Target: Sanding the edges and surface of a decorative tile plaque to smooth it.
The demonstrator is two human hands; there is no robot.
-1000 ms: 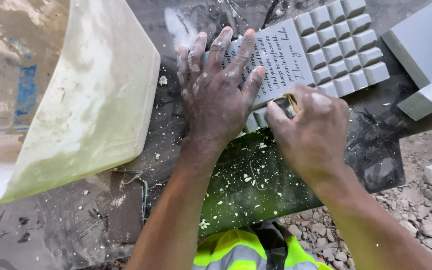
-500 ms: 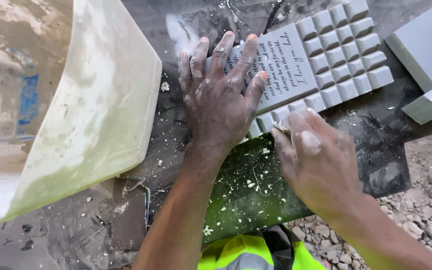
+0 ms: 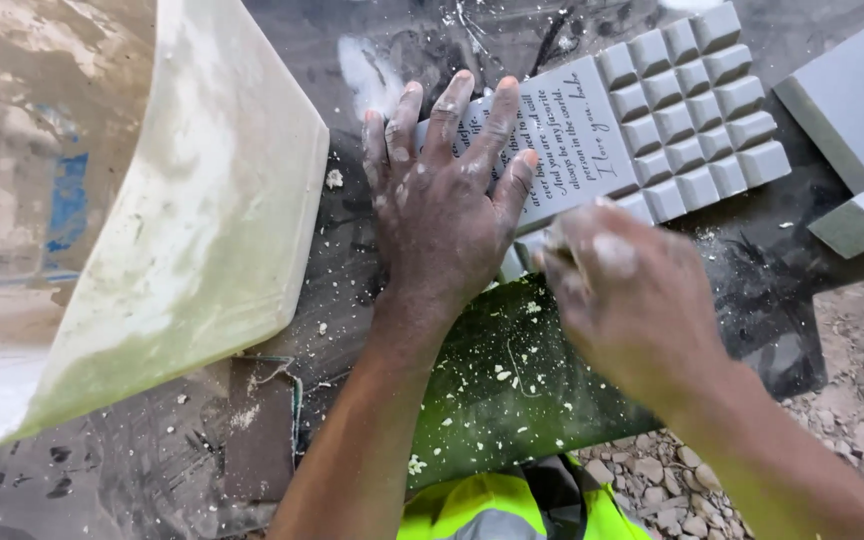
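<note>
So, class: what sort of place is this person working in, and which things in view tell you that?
Probably an outdoor craft or casting workshop: a dusty, chip-strewn work surface, a grey moulded slab under the left hand, and gravel ground beside it.

Right hand (image 3: 637,300) motion-blurred, at 4 o'clock of the grey moulded slab with raised square blocks and an inscribed panel (image 3: 642,130); whatever it pinches can't be made out, possibly a small tool. Left hand (image 3: 447,210) hides the panel's 9 o'clock end. Grey block (image 3: 852,100) cut off at right edge.
</note>
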